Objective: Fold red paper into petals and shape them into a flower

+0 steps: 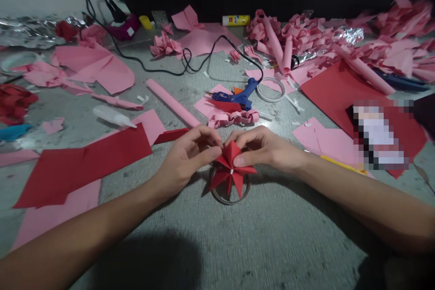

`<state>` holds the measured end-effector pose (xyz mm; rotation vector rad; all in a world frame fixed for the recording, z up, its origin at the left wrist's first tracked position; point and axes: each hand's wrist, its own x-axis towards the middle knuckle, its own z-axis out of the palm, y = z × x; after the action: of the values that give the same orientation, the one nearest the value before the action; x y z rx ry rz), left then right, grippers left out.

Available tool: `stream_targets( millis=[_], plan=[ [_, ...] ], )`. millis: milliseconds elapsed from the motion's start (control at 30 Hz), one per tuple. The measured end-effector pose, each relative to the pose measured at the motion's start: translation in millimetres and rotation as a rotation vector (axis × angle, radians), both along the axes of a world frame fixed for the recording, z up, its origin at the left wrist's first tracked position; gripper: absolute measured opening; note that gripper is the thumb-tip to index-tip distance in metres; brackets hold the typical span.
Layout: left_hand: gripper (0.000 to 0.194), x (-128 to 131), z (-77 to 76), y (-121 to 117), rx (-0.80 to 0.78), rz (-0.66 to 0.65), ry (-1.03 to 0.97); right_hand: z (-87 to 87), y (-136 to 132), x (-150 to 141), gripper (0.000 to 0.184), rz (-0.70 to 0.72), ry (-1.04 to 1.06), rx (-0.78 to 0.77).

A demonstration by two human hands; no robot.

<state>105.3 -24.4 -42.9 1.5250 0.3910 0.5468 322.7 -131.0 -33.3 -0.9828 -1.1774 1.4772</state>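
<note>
A red folded paper flower (229,186) with pointed petals and a small white spot at its centre sits over a roll of tape (249,186), whose ring shows beneath the petals. My right hand (267,147) pinches the flower's upper petal, thumb in front and fingers behind. On the other side, my left hand (190,154) has its fingers curled in, with thumb and fingertips at the petal's left edge. The exact contact of the left fingertips is partly hidden. Just beyond the hands lies a pink paper chain (234,118).
A blue glue gun (249,93) with a black cord lies ahead, beside a white tape roll (271,89). Red paper (91,158) and a glue bottle (113,116) are at left. A blurred-out phone (382,136) rests on red card at right. Pink paper scraps (306,31) line the back.
</note>
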Motion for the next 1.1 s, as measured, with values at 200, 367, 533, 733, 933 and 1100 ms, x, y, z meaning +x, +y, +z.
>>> stream_targets(
  millis=[200,367,533,733,933,1100],
  plan=[
    [0.032,-1,-6.6,3,0.112,0.131,-0.062,-10.4,-2,-7,0.012,-0.283,-0.088,0.231],
    [0.028,-4,2.6,-5,0.396,0.166,-0.027,-6.1,-7,-14,0.01,-0.343,-0.319,0.442],
    [0.028,-5,5.5,-8,0.723,0.199,-0.103,-3.9,-13,-18,0.018,-0.357,-0.54,0.676],
    [0.024,-7,8.2,-9,0.908,0.196,-0.134,-1.8,-21,-24,0.019,-0.359,-0.687,0.759],
    [0.023,-12,10.8,-9,1.083,0.127,-0.192,-4.2,-25,-24,0.038,-0.332,-0.793,0.799],
    [0.024,-14,12.1,-10,1.092,0.113,-0.198,-3.6,-22,-23,0.046,-0.317,-0.926,0.915]
  ],
)
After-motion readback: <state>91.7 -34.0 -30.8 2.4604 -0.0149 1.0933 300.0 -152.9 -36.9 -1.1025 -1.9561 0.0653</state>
